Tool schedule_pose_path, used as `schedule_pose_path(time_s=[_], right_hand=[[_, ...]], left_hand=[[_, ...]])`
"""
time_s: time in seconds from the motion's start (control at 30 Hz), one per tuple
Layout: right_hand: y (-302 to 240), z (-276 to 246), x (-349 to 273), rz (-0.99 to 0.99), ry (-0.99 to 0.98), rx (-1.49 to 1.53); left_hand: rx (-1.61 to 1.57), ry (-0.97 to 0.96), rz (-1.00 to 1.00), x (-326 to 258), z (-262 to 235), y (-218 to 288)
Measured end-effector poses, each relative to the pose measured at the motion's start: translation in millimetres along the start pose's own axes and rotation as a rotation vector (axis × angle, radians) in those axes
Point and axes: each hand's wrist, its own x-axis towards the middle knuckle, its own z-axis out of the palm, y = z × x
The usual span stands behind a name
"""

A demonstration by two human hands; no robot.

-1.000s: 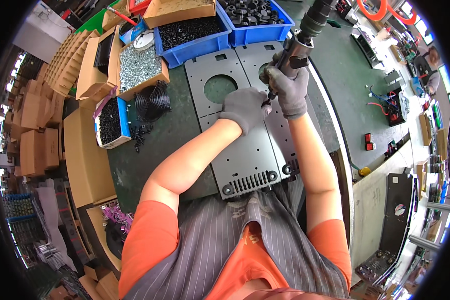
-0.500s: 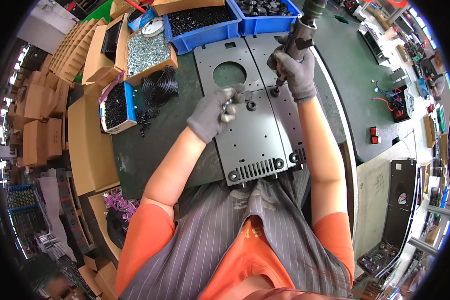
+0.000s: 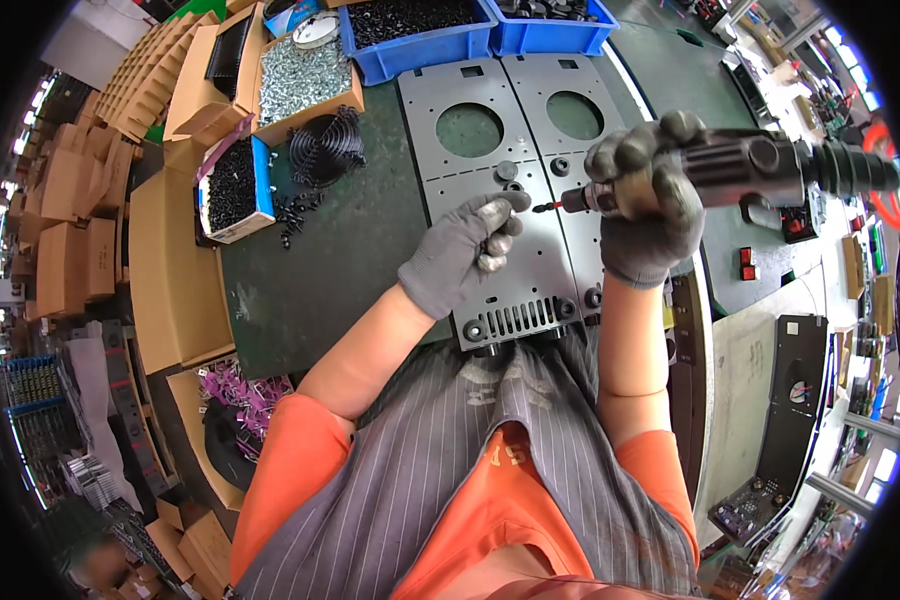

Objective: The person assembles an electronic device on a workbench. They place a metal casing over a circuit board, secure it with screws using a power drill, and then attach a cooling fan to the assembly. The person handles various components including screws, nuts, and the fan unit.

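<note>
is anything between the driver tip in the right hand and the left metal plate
Nothing visible stands between the driver tip and the left metal plate; the left hand sits just to the tip's left.

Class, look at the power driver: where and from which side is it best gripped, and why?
Probably best around the front of the power driver's body, from the near side, where the right hand wraps it. The driver lies crosswise in this view: the thin bit points left, the thick ribbed end lies right, leaving that barrel clear for fingers.
</note>
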Motion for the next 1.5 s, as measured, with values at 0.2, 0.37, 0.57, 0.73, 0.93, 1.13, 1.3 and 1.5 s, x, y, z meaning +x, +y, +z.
schedule_pose_path(time_s=[0.2, 0.37, 0.57, 0.73, 0.93, 1.13, 1.3, 1.5], right_hand=[[-5.5, 9.7, -13.0, -0.028, -0.011, 0.021], [-5.4, 7.8, -15.8, -0.010, -0.131, 0.057], [-15.9, 1.6, -21.2, 0.018, 0.028, 0.175], [-21.6, -22.8, -23.2, 0.009, 0.209, 0.155], [-16.2, -30.7, -24.1, 0.044, 0.206, 0.120], [-9.5, -35.6, -16.4, 0.070, 0.226, 0.052], [-3.1, -44.7, -6.6, 0.112, 0.283, -0.033], [29.8, -48.4, 25.0, 0.054, 0.300, -0.397]], left_hand=[[-0.045, -0.087, -0.054, -5.7, 7.7, -2.2], [-0.130, -0.079, -0.144, -8.0, 9.4, -6.8], [0.421, -0.154, -0.099, -9.6, 12.8, 7.8], [1.908, 0.147, 0.362, 37.6, 2.7, 53.7], [1.537, 0.052, 0.182, 86.6, -13.9, 64.4], [1.681, 0.153, 0.226, 106.2, -12.3, 64.8], [1.802, 0.017, 0.244, 91.9, -13.5, 58.6], [1.564, 0.046, 0.096, 89.2, 2.4, 46.4]])
